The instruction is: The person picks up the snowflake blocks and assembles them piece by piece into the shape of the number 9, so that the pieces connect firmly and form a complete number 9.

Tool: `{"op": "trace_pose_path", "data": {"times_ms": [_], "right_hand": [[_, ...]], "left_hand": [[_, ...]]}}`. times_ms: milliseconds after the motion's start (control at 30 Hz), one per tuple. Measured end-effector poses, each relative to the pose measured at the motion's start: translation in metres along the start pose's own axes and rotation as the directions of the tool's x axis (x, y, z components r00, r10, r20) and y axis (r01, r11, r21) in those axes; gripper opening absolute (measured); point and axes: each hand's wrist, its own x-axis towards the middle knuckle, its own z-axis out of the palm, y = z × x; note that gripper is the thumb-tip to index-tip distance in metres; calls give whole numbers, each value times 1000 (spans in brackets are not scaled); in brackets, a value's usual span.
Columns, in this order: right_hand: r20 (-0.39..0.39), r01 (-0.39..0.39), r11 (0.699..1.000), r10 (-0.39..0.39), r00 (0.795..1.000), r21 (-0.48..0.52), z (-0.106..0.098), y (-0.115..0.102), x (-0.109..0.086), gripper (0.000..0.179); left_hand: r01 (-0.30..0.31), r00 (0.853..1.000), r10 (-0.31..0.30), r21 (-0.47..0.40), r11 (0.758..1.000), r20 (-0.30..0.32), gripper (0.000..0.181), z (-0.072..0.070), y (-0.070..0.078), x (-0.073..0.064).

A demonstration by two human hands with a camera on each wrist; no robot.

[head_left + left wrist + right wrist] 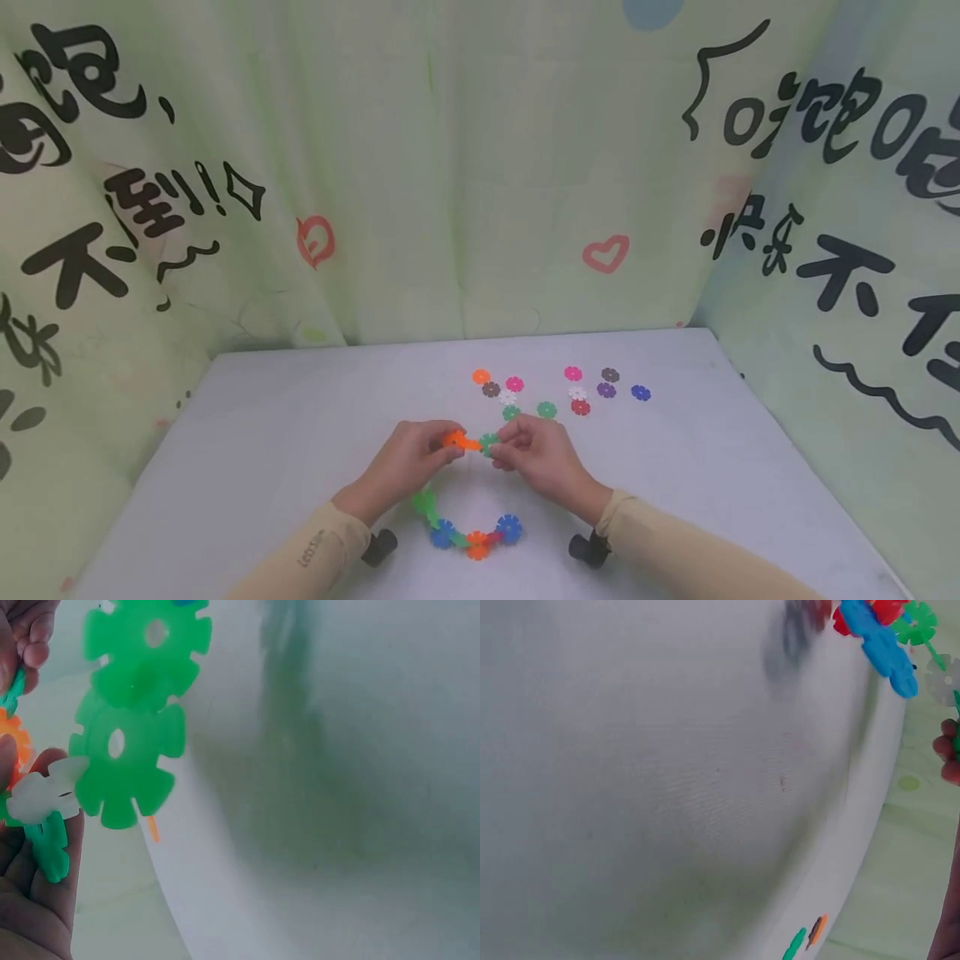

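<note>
My left hand [423,446] holds one end of a curved chain of notched plastic flower discs, near an orange disc [454,438]. Between finger and thumb, my right hand [536,450] pinches a green disc [487,444], which meets the orange end; whether they interlock cannot be told. Below the hands, the chain continues through green discs [424,503], blue discs, an orange disc [477,546] and a red one to a blue disc [509,529]. In the left wrist view, a white disc [45,796] lies against the left fingers, beside large green discs [127,765].
Loose discs lie beyond the hands on the white table [300,408]: orange [481,377], pink [573,373], purple [606,389], red [581,407], blue [641,392], green [547,410] and others. Printed curtains [465,167] surround the table's back and sides.
</note>
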Motion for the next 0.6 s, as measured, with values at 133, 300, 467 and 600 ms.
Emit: {"op": "trace_pose_path", "data": {"times_ms": [133,300,467,600], "right_hand": [[-10,26,999,-27,1000,-21,-1,1,-2,12],[46,23,1000,-23,999,-16,-4,-3,-1,14],[144,38,998,-30,989,-51,-14,0,2,21],[142,49,989,-28,989,-142,-33,19,8,28]], "left_hand": [[-4,1000,4,2,1000,5,32,2,2,0],[-10,999,9,52,999,30,26,0,6,0],[-3,997,-5,105,994,80,26,-2,7,0],[10,996,-20,114,993,81,25,-4,4,0]]}}
